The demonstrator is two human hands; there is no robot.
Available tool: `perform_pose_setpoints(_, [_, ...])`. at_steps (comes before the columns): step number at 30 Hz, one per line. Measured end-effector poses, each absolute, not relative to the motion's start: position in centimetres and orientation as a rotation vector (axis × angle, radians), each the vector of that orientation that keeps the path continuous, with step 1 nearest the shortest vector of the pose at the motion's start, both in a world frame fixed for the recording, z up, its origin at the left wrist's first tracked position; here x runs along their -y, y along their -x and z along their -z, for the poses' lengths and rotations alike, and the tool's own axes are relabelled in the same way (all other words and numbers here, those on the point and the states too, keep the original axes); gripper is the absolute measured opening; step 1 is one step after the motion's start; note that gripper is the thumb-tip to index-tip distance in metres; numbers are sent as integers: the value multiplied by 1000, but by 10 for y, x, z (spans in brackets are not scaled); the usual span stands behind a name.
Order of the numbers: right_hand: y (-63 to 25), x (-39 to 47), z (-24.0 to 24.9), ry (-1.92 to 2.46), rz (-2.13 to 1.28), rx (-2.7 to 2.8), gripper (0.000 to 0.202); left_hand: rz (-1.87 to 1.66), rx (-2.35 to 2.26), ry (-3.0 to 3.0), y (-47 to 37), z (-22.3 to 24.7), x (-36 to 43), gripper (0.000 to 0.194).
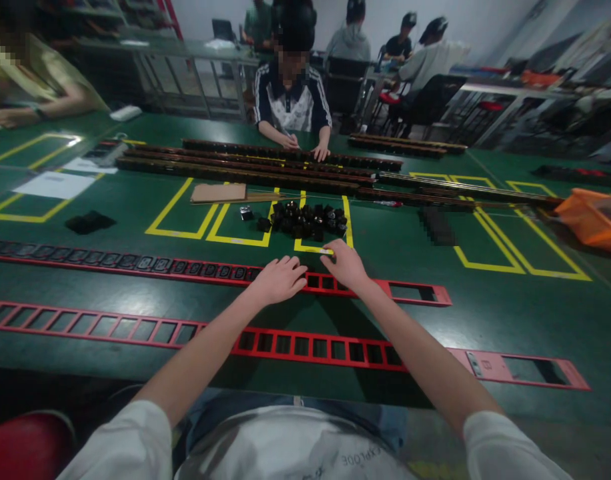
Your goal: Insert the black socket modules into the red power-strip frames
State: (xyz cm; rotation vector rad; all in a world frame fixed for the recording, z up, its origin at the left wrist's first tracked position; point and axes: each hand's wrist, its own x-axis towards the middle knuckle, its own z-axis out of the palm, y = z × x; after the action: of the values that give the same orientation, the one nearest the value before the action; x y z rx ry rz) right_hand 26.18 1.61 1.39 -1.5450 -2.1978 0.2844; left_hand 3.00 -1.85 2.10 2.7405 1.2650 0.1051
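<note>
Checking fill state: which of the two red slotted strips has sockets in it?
The farther red strip, under both hands: its left slots hold black sockets. The nearer red strip is all open slots.

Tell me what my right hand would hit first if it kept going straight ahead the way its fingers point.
Probably the pile of small black parts. The right hand rests on the far red frame, fingers aimed forward and slightly left, with only yellow floor tape in between. Depth is hard to judge.

Red frame strips [335, 283] look like painted metal, semi-gloss; black sockets pile [305, 220] glossy plastic; table mat [485, 313] matt green, smooth; cardboard sheet [219, 193] dull brown; paper [55, 185] matt white; orange bin [588, 220] plastic
</note>
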Motion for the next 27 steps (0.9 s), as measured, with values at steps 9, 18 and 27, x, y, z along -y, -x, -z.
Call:
perform_pose_setpoints(9, [-289,-66,1,1864,-122,2087,56,-84,-1247,-2732,-29,-21,16,49])
perform_pose_setpoints(18, [-287,-60,2,1847,-155,2029,21,-63,-1259,-2701,-28,-20,14,59])
perform_pose_setpoints(27, [-284,-58,-1,1822,-148,2091,45,-68,-1285,-2699,-28,-18,15,56])
